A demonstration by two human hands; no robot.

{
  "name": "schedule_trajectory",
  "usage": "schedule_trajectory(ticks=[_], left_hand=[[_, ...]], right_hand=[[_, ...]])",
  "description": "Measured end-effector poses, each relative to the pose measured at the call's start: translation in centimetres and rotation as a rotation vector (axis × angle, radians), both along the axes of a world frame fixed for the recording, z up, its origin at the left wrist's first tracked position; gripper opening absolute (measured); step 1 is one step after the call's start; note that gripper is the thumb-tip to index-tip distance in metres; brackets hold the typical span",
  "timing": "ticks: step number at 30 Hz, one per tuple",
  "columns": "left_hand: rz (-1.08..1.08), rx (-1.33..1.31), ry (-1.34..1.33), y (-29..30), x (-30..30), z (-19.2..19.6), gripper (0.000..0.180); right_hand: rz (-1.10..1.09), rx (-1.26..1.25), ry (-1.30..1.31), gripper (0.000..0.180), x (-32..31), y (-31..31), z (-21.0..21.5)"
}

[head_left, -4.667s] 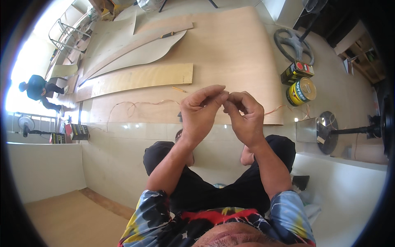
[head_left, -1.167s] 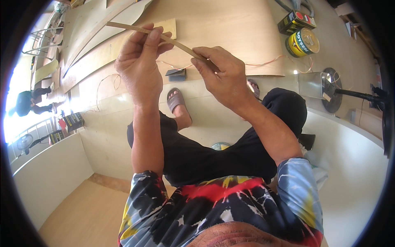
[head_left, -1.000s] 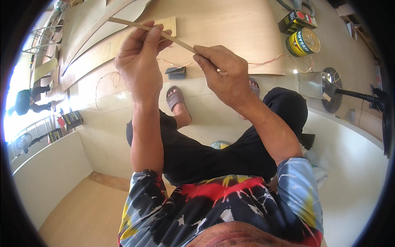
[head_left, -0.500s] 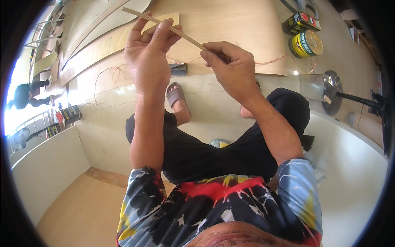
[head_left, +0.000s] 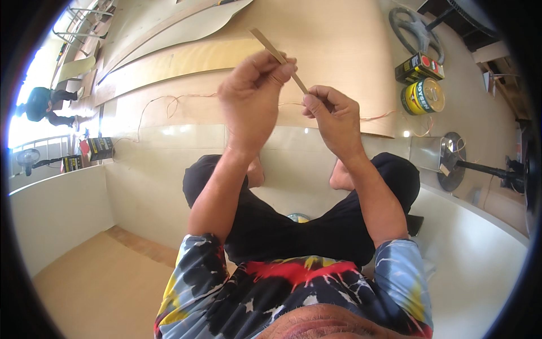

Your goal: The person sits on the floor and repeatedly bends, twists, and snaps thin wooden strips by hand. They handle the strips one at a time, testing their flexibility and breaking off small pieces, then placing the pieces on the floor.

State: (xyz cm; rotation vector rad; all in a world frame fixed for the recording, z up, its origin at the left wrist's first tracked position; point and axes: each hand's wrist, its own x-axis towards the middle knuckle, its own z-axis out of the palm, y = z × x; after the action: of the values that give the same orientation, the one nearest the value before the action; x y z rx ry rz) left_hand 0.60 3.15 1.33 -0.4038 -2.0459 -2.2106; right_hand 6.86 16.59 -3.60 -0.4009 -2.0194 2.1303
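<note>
A thin, narrow wooden strip (head_left: pixel 267 43) is held up in front of me, slanting from far left down to near right. My left hand (head_left: pixel 254 93) pinches it partway along between thumb and fingers, and its far end sticks out beyond them. At the near end, my right hand (head_left: pixel 336 118) has thumb and forefinger closed on the strip. Beneath both hands lies a large, light wood sheet (head_left: pixel 333 45). A long yellowish board (head_left: pixel 180 65) rests on the left part of it.
Thin orange wire (head_left: pixel 158 99) trails over the sheet. To the right stand a yellow-green paint can (head_left: pixel 422 97), a dark rectangular can (head_left: pixel 419 69) and a fan on a round base (head_left: pixel 451 164). Low white panels (head_left: pixel 62 203) flank me. Another person (head_left: pixel 48 105) is at far left.
My left hand has moved right along the strip, closer to my right hand. The strip now tilts more steeply. The view has shifted, and my feet are more hidden.
</note>
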Motion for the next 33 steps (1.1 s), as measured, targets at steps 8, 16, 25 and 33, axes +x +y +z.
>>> schedule_trajectory(ticks=[8,16,25,33], left_hand=[[0.071,-0.306,0.329,0.5,0.9,-0.1,0.014],[0.002,-0.298,0.401,0.5,1.3,-0.1,0.015],[-0.182,0.1,-0.179,0.3,-0.5,0.6,0.034],[-0.194,-0.163,-0.186,1.8,0.1,-1.6,0.026]], right_hand=[[0.037,-0.169,0.005,0.015,-0.7,0.1,-1.2],[0.009,-0.095,0.077,0.017,-1.0,0.3,-1.6],[0.028,-0.231,0.092,0.02,-0.2,1.1,0.5],[0.03,-0.23,0.106,0.02,-0.4,1.8,1.1]])
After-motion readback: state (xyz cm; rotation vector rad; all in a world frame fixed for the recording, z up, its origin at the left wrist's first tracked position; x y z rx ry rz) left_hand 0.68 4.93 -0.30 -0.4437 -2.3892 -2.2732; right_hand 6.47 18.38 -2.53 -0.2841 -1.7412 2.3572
